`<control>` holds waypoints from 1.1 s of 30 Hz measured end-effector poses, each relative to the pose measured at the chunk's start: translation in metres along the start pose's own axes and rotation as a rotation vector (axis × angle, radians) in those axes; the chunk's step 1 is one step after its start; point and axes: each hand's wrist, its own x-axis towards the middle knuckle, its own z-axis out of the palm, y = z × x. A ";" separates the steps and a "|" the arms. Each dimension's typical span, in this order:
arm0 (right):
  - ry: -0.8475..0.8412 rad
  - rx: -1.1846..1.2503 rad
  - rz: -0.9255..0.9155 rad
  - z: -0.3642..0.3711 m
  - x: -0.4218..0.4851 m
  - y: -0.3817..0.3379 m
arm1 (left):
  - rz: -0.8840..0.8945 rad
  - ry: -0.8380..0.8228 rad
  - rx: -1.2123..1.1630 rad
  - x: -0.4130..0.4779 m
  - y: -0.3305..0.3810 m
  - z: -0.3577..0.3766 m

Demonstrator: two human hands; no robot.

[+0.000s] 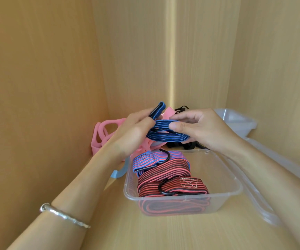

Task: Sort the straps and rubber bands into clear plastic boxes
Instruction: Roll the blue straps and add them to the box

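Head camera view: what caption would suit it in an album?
Left hand and right hand grip a folded blue striped strap near a clear plastic box holding striped straps.

Storage spot, home sort: inside a light-wood cupboard.
Wood-grain left panel [37, 78] beside the left hand [133, 134], back panel [136, 60] beyond both hands, right panel [281, 69] past the right hand [205, 129]; same-wood shelf [127, 231] beneath. Clear plastic box [225, 202] on the shelf below the hands, second clear box [239, 121] just behind the right hand.
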 end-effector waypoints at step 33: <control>0.081 -0.299 0.082 -0.016 -0.030 -0.042 | 0.222 -0.148 0.219 -0.009 0.013 0.014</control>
